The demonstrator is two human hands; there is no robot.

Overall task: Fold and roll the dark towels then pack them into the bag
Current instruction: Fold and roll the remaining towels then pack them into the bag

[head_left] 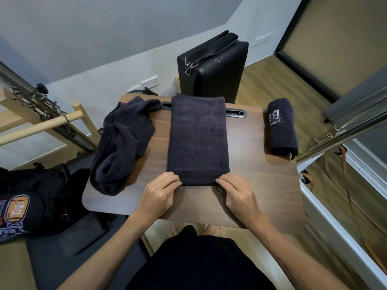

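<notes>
Presently, items by descending size.

Table: dark walnut-grain wooden tabletop with rounded corners (pixel 261 185), bearing all three towels; bare wood lies directly under both wrists.

Bag: black soft fabric bag with a printed patch (pixel 31 206), well off to the outer side of the left-hand grip, below table level.

Loose towel: crumpled dark navy terry towel (pixel 119 143), unfolded, just beyond and outward of the left grip.

Folded towel: long flat dark navy terry strip (pixel 198 139), running straight away from both grips; its near hem sits between the hands.

Rolled towel: tight dark navy roll with pale embroidered lettering (pixel 281 126), finished, well beyond and outward of the right grip.

Left hand (pixel 159 193): fingertips curled, pinching the near-left corner of the strip.

Right hand (pixel 236 193): fingertips curled, pinching the near-right corner.

Handling note, by judgement: the roll is at its start. Turn both corners over together, keep the first turn small and firm, and keep the side edges aligned so the roll does not cone.
</notes>
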